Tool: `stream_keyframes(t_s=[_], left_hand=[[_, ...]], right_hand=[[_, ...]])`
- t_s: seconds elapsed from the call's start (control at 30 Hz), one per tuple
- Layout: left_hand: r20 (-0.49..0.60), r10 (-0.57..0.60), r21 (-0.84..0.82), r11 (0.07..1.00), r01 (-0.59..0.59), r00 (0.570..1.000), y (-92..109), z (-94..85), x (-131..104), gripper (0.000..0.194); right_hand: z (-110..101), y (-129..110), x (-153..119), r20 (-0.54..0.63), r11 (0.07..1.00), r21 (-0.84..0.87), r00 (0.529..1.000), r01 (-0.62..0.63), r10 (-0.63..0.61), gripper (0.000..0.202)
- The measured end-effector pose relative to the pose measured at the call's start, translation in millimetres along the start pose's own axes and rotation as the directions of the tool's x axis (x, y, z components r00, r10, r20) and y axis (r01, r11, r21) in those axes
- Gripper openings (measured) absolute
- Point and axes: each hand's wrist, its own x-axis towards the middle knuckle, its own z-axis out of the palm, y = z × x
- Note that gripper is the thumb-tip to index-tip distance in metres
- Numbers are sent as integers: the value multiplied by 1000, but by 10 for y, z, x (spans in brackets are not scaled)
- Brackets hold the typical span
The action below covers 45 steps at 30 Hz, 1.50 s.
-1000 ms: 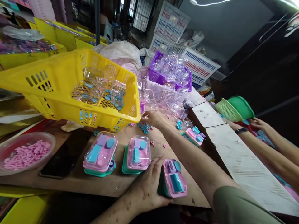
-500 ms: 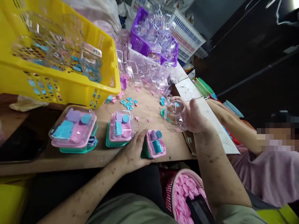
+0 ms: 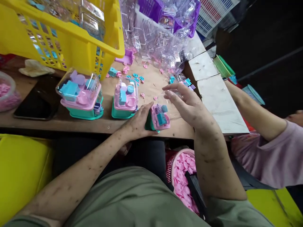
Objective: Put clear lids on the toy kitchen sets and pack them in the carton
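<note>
My left hand wraps round a small toy kitchen set with a teal base and a pink top that carries purple and blue parts. Just to the right and above it is my right hand, fingers curved and thumb forward, round a clear plastic cover that shows only as faint edges. Whether that cover touches the toy I cannot tell. Left of my left hand stand a similar set under a clear lid and a larger lidded set.
A yellow basket stands at the back left, near a dark phone. Clear covers pile up at the back beside a purple basket. Small wheels lie mid-table. A co-worker's arm is at the right. Below sits a basket of pink pieces.
My right hand has brought the clear cover left, close to the small toy set. My left hand keeps its hold. The camera view has tipped down, so the table sits higher.
</note>
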Motion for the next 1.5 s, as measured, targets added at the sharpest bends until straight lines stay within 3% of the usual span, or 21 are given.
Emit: stream_keyframes(t_s=[0.27,0.47,0.67,1.0,1.27,1.5], left_hand=[[-24,12,-46,999,-13,1000,-54,50,2,138],[-14,-18,-115,993,16,1000,-28,47,-1,134],[20,-47,-110,993,49,999,18,14,10,131],[-20,-82,-103,992,79,996,73,32,2,124],[-38,-94,-82,992,91,995,101,45,-4,122],[-30,-86,-61,995,84,996,94,41,-8,125]], right_hand=[[222,-131,-87,-126,975,-219,989,47,-76,50],[306,-75,-137,-32,892,-425,983,152,-183,32],[321,-71,-165,-29,877,-461,985,138,-171,30],[327,-50,-215,-29,811,-557,972,177,-232,31],[288,-56,-170,56,794,-556,964,245,-258,32],[311,-82,-180,16,807,-561,978,182,-209,31]])
